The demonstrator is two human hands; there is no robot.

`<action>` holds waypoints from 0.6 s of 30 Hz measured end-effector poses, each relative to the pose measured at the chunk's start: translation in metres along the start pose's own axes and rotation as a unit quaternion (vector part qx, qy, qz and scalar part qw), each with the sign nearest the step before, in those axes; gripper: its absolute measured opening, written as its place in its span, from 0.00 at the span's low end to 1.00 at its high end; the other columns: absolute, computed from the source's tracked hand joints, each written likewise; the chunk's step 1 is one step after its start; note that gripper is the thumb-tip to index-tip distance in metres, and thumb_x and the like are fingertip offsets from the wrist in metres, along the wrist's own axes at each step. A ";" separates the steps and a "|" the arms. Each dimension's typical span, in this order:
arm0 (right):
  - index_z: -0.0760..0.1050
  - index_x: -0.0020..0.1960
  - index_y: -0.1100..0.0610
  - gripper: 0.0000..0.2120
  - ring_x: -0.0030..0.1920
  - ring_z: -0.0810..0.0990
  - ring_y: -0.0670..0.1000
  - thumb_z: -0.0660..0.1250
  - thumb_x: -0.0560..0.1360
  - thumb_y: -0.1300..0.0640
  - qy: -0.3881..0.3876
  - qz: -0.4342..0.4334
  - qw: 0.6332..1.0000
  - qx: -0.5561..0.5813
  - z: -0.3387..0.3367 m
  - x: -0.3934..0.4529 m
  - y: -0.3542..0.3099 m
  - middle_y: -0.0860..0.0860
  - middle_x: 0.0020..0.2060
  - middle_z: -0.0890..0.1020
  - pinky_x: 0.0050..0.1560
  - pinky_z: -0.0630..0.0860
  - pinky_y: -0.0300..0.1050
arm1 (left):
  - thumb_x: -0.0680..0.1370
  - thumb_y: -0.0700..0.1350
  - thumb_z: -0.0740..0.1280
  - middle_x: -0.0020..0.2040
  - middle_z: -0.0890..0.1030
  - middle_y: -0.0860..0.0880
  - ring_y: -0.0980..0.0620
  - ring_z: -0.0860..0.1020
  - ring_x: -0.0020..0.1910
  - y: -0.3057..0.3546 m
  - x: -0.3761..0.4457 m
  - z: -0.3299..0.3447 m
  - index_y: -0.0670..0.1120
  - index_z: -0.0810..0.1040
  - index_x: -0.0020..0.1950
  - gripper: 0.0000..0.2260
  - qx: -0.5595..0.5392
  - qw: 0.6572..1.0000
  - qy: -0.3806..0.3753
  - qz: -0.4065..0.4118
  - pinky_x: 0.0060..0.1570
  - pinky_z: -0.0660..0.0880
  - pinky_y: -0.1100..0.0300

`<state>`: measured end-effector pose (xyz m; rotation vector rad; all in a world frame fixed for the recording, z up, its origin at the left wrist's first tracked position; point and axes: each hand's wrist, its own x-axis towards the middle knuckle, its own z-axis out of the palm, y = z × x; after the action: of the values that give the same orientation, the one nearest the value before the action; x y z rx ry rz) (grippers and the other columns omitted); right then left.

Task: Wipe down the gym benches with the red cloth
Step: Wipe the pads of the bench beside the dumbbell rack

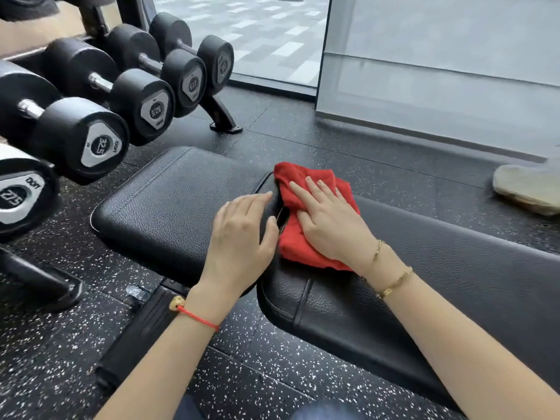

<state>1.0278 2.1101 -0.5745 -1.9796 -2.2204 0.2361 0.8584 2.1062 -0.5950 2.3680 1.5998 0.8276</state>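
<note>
The red cloth (pixel 306 216) is bunched up and crumpled, bright red, no print that can be made out, with a slightly frayed edge on the far side. It's laid right over the gap where the two black pads of the gym bench (pixel 169 207) meet, mostly on the longer pad to the right. It's pinned down by the right hand (pixel 328 218), fingers straight and spread flat on top, nothing curled around the fabric. The left hand (pixel 242 237) is rested on the shorter seat pad just beside the cloth, fingers loosely bent with the tips at the pad's edge by the gap; nothing is held in it. A red string bracelet (pixel 197 318) can be seen on the left wrist, gold bracelets (pixel 391 281) on the right.

The bench padding is black pebbled leatherette with stitched seams. Underneath is black rubber flooring (pixel 272 374) flecked with white. A rack of black dumbbells (pixel 100 140) is lined up on the left, with silver end caps. Big floor-level glass panels (pixel 439 71) are found behind, grey paving outside. A flat pale stone-looking thing (pixel 527 189) is parked on the floor at far right.
</note>
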 end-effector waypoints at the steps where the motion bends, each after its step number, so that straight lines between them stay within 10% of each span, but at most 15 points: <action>1: 0.48 0.79 0.46 0.27 0.79 0.47 0.53 0.51 0.81 0.52 -0.002 0.007 1.000 0.005 0.000 0.004 0.001 0.52 0.79 0.50 0.78 0.41 0.51 | 0.79 0.49 0.57 0.67 0.77 0.49 0.49 0.71 0.70 0.001 -0.001 0.002 0.46 0.73 0.70 0.21 0.003 1.000 -0.002 0.002 0.72 0.63 0.47; 9: 0.47 0.78 0.41 0.28 0.79 0.46 0.51 0.52 0.80 0.50 0.014 -0.010 1.000 0.021 0.005 -0.068 0.000 0.48 0.79 0.48 0.78 0.43 0.50 | 0.79 0.48 0.57 0.69 0.75 0.47 0.45 0.69 0.72 -0.007 -0.009 0.009 0.46 0.76 0.67 0.20 0.056 0.998 -0.014 0.035 0.74 0.61 0.45; 18: 0.49 0.78 0.45 0.27 0.78 0.50 0.55 0.52 0.81 0.52 0.060 0.177 0.982 0.008 -0.003 -0.043 0.020 0.53 0.79 0.50 0.77 0.44 0.52 | 0.79 0.49 0.57 0.70 0.74 0.45 0.43 0.68 0.72 -0.008 -0.011 0.011 0.45 0.75 0.68 0.20 0.082 0.995 -0.017 0.045 0.74 0.61 0.43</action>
<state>1.0526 2.0692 -0.5767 -2.3029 -1.7795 0.1679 0.8548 2.1013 -0.6111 2.5688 1.6164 0.6931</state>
